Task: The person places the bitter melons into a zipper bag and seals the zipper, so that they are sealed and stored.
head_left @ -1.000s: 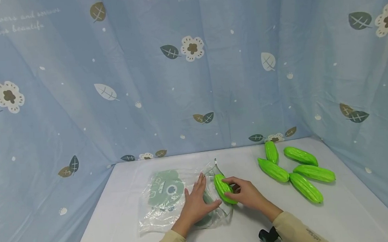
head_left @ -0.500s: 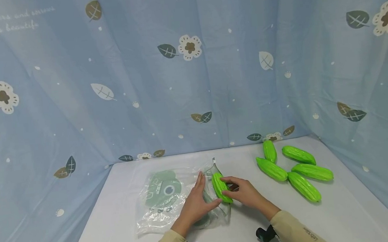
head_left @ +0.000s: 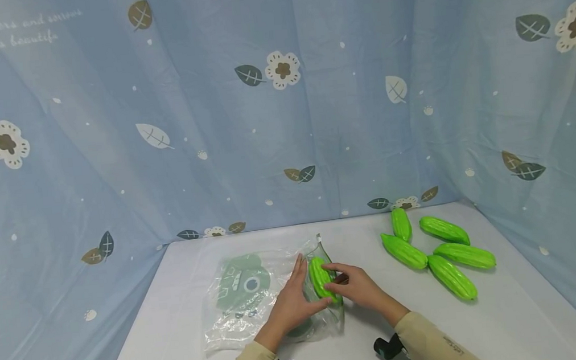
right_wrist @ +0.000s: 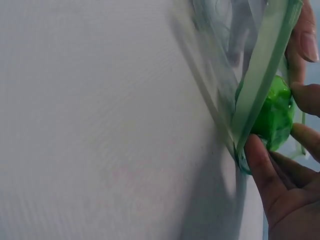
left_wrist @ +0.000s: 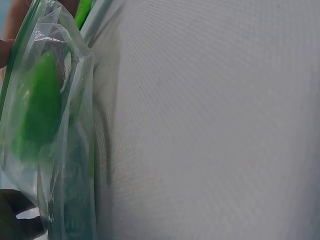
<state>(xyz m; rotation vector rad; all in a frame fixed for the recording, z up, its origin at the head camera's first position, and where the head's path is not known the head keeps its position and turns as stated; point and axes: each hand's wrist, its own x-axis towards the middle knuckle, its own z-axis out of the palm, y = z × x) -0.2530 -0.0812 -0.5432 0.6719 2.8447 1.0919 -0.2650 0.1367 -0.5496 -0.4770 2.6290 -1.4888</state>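
Observation:
A bright green ridged bitter melon [head_left: 319, 275] sits in the mouth of a clear zip bag [head_left: 218, 330] with a green print, lying flat on the table. My right hand [head_left: 360, 289] pinches the bitter melon's near right side with thumb and fingers. My left hand [head_left: 290, 307] rests on the bag beside its mouth, fingers straight and thumb stretched toward the bitter melon. In the right wrist view, the bag's green-edged lip [right_wrist: 265, 70] crosses in front of the bitter melon [right_wrist: 276, 120]. Through the plastic in the left wrist view, part of the bitter melon [left_wrist: 41, 107] shows.
Several more bitter melons [head_left: 453, 277] lie grouped on the right of the white table [head_left: 148, 346]. A blue patterned curtain [head_left: 225, 168] stands behind and at both sides. Black wrist mounts [head_left: 388, 347] hang below my sleeves.
My right hand has moved a little left, carrying the bitter melon deeper into the bag's mouth. The left hand keeps about the same place on the bag.

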